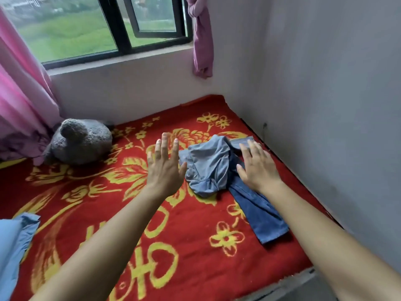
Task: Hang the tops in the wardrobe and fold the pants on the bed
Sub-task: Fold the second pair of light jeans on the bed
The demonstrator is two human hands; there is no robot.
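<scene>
pants: blue denim, matt, creased | bed cover: woven cloth, coarse nap, red/yellow | plush toy: grey, fuzzy | curtain: pink thin cloth | wall: matt paint

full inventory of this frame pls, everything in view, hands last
window: 1, black frame, far wall, top left
curtain: 1, pink, left edge, hanging down to the bed
knotted curtain: 1, purple, right of the window
wall: 1, pale grey, right side
blanket: 1, red with yellow flowers, covering the bed
plush toy: 1, grey, on the blanket by the pink curtain
crumpled garment: 1, grey-blue, on the blanket near the right wall
jeans: 1, dark blue, partly under the crumpled garment
cloth: 1, light blue, lower left edge, cut off
left hand: fingers spread, just left of the crumpled garment
right hand: flat on the clothes
</scene>
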